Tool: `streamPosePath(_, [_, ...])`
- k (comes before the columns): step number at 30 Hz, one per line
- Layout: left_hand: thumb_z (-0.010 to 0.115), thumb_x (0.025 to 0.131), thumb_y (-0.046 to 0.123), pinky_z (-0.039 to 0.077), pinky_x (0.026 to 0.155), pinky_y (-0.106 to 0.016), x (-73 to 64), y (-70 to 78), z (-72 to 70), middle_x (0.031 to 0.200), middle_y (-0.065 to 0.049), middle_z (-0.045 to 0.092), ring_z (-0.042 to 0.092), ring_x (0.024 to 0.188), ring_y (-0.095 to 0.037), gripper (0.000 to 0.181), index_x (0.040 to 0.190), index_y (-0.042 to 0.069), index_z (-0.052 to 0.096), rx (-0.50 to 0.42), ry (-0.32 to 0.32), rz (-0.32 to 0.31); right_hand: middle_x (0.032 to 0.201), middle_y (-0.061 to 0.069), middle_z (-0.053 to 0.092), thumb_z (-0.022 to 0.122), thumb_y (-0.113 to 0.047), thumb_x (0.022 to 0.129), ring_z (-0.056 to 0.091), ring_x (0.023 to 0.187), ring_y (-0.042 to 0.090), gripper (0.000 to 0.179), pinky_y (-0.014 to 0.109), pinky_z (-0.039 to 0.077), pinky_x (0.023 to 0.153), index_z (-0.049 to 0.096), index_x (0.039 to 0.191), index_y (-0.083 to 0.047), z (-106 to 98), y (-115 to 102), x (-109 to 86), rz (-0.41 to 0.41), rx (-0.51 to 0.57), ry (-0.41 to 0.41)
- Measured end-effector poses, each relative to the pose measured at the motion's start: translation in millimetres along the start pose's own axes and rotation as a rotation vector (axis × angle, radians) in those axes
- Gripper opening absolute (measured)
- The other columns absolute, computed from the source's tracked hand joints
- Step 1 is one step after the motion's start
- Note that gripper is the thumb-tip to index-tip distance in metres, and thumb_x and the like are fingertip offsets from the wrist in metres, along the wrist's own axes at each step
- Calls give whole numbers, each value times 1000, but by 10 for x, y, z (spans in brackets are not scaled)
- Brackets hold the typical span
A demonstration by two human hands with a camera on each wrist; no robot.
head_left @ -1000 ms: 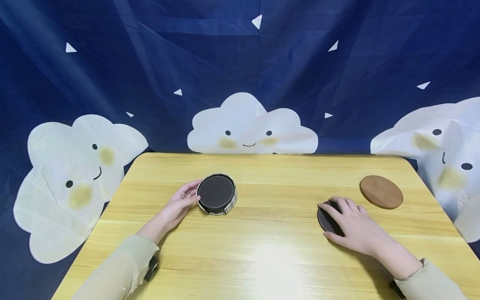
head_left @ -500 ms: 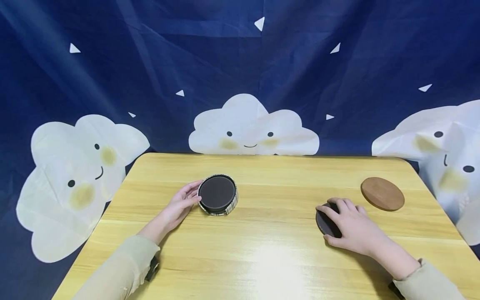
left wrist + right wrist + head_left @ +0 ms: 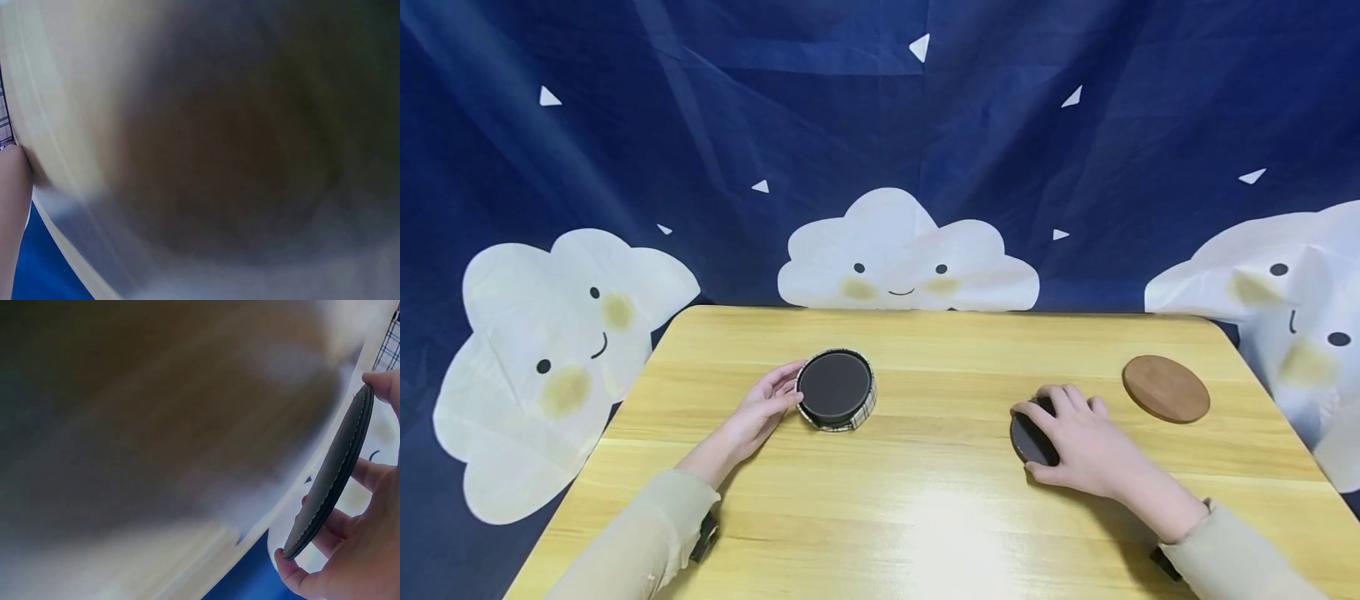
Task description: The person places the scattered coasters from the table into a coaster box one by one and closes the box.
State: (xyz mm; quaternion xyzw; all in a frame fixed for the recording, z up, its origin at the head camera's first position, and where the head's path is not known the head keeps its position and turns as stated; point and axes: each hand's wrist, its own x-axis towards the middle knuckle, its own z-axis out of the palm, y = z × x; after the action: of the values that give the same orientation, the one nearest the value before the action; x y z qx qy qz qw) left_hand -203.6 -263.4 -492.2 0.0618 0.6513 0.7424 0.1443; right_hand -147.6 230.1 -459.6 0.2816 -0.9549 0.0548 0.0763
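In the head view my left hand (image 3: 760,417) holds the left side of a round coaster holder (image 3: 864,408) with a black-and-white checked outer wall. A dark round coaster (image 3: 833,383) lies inside that holder. My right hand (image 3: 1086,442) grips another dark coaster (image 3: 1030,435) by its edges, right of the table's middle. The right wrist view has this coaster (image 3: 328,481) edge-on, with pale stitching round its rim and fingers and thumb at opposite ends. In the left wrist view a strip of the checked wall (image 3: 5,119) shows at the left edge.
A brown round coaster (image 3: 1165,388) lies at the back right of the wooden table (image 3: 940,467). Behind the table's far edge hangs a dark blue curtain (image 3: 850,100) with printed white clouds. Both wrist views are largely blurred.
My right hand has moved a little to the left with the dark coaster in its grip. The left hand and the coaster holder have stayed in place.
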Motion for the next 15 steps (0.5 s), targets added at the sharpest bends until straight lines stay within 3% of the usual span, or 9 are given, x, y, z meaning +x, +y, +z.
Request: streamPosePath(15, [51, 100, -9, 47, 107, -11, 0, -9, -1, 135, 16, 57, 57, 124, 5, 68, 162, -13, 22, -8, 11, 1, 138, 20, 55, 83, -50, 74, 53, 126, 36, 77, 47, 41, 83, 63, 141, -19, -31, -197, 392, -90, -1, 0])
